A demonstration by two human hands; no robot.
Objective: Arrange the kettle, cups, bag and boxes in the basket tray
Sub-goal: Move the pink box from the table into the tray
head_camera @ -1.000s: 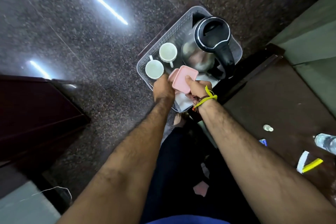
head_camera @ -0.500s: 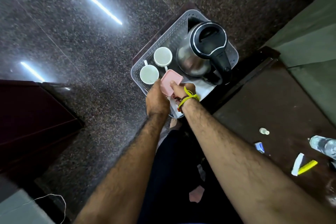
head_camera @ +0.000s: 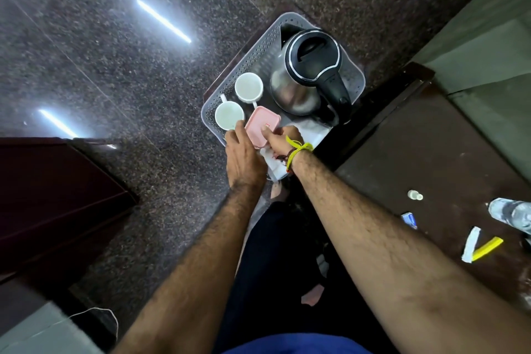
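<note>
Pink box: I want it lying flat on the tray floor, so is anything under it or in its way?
Yes. The pink square plastic box, held by both hands, sits over white bag material, with two white cups close beside it.

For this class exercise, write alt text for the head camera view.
Both hands, left hand and right hand, hold a pink box over a grey basket tray containing a steel kettle and two white cups.

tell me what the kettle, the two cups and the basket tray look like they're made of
Kettle: polished steel body, judging by its mirror-like reflections; lid and handle look like black plastic.
Cups: glossy white, probably ceramic.
Basket tray: pale grey plastic, likely, given its moulded perforated walls.
</note>
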